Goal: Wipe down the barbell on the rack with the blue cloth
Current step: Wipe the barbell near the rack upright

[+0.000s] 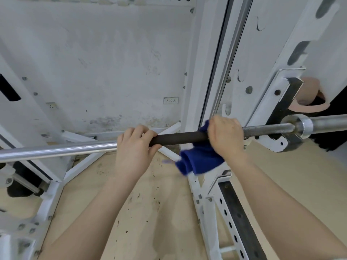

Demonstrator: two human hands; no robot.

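At the rack's right upright, wipe is mid-stroke. Barbell (178, 138) sits horizontal across the rack (212, 203), right end seated in the right-side hook (281, 117).

Hands:
- Right hand (226, 136): fingers curled over the bar with the blue cloth (199, 158) pinned under the palm; most of the cloth hangs bunched below the bar, a bit sticks up behind the knuckles. Cloth edge is blurred, so likely moving.
- Left hand (136, 145): wrapped round the bar bare, no cloth, at the join of the shiny section and the dark sleeve. Looks like a steadying grip.

Judgement: step in hand is wiping the dark section and the stretch near the right hook. Only 1 short span is under the cloth now; the long shiny run toward the rack's left side and the loading sleeve (326, 121) past the collar look not yet covered.

Next move calls for: keep the cloth wrapped round the bar, slide along its axis, and shift the left hand off whatever span is wiped next.
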